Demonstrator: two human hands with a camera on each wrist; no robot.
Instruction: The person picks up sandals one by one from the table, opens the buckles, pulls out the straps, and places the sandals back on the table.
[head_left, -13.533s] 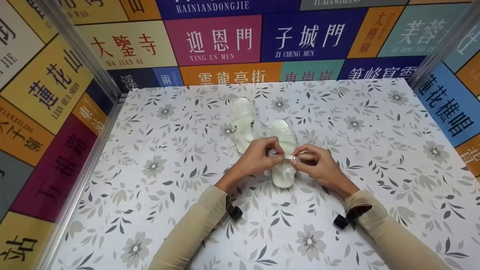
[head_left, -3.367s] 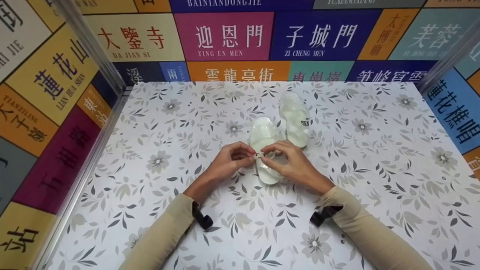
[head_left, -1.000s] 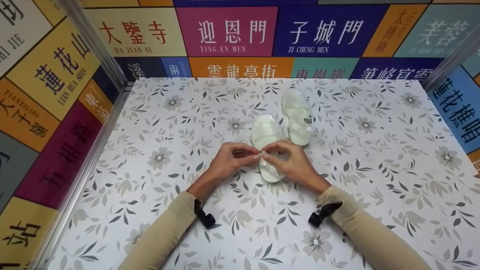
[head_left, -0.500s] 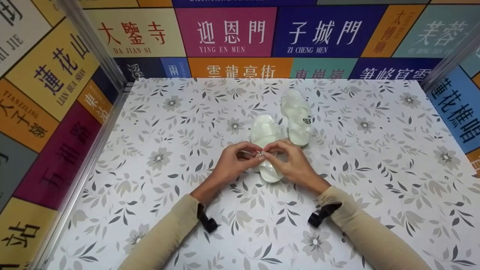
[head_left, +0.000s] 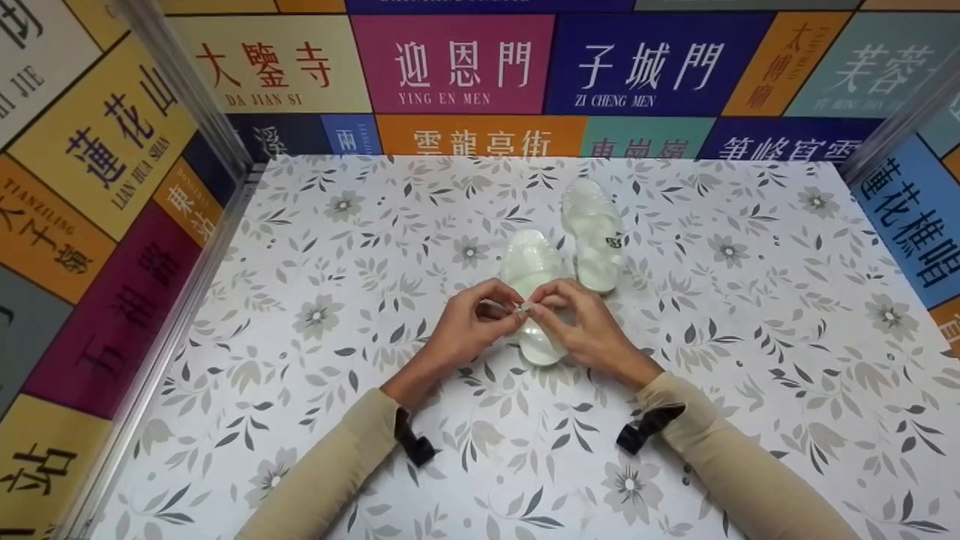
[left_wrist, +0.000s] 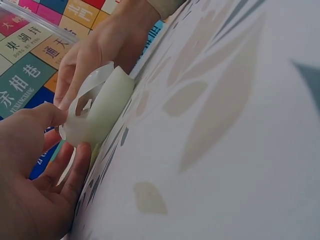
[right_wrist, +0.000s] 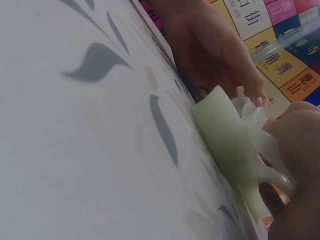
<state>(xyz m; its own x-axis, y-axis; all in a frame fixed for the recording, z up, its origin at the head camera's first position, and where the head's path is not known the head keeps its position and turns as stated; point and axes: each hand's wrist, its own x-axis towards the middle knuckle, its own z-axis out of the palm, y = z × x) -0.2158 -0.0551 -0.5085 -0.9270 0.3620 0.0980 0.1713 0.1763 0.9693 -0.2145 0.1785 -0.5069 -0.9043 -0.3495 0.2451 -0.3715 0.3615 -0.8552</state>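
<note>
A pale green, glossy sandal lies on the table in front of me, its toe pointing away. My left hand and right hand meet above its left side. Thumbs and fingers of both pinch a thin strap of that sandal, though the fingertips hide most of it. In the right wrist view the pale strap rises from the thick sole to the right hand. Seen from the left wrist, the sole stands between both hands. Behind and right lies the matching sandal, untouched, with a dark mark on its strap.
A white tabletop with grey flowers and leaves spreads around the sandals. Colourful panels with large lettering rise behind and at both sides. Black wrist cameras hang below both cuffs.
Since the oldest frame, the nearer sandal lies left of the farther one instead of right. Over the last second the pinching fingers shift only slightly; both sandals stay put.
</note>
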